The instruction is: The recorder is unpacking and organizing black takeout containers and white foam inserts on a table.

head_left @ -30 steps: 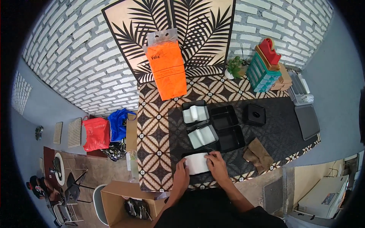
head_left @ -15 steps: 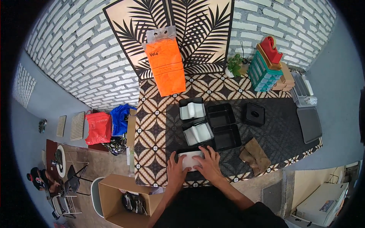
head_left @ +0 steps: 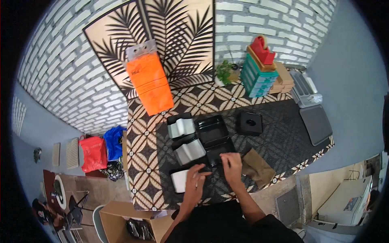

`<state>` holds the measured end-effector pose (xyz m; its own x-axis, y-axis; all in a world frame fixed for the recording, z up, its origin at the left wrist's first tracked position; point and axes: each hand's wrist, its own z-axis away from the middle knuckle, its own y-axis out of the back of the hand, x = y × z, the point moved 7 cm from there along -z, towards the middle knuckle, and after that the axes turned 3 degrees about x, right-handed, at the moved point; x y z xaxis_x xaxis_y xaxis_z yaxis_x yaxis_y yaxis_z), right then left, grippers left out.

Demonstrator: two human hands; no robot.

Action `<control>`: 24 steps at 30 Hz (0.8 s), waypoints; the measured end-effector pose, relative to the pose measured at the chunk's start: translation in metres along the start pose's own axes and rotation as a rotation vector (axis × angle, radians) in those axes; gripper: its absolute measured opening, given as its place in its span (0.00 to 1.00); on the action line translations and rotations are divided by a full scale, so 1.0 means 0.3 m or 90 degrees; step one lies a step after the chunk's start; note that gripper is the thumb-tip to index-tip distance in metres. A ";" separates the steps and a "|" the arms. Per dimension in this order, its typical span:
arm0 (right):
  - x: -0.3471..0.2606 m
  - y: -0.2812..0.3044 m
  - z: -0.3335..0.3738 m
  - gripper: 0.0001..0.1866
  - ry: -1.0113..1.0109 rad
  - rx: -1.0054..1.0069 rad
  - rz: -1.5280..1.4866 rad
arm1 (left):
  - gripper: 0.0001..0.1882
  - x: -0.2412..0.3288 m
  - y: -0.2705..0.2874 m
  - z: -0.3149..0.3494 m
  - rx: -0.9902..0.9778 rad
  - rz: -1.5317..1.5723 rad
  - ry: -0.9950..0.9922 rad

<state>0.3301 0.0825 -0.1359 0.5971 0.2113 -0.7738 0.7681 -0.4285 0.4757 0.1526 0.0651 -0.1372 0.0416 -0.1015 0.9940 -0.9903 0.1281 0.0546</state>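
A black box with a white lining lies at the table's near edge. My left hand is over its right side, fingers apart and pointing right, covering part of it. My right hand hovers at the near right corner of an unlined black tray. Its fingers are loosely bent, with nothing visible in them; whether it touches the tray is unclear. Behind the near box, two more black boxes hold pale folded sheets, a middle one and a far one. Another unlined black tray sits beside the far one.
To the right lie a square black item and a brown cloth. An orange package leans on a leaf-patterned screen at the back. Green drawers, a plant and a grey tray stand farther right. A cardboard box is below left.
Both hands have come off the white lining in the near box. My right hand has moved right to the unlined tray. The whole view has shifted and turned slightly.
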 end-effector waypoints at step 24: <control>0.490 0.207 -0.260 0.05 -0.160 -0.049 0.256 | 0.13 -0.101 -0.301 -0.122 -0.143 0.151 0.143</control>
<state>0.4837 0.1556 -0.1874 0.7831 -0.1808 -0.5950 0.5085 -0.3645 0.7801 0.2456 0.0928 -0.1688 -0.1323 0.1724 0.9761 -0.9234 0.3365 -0.1846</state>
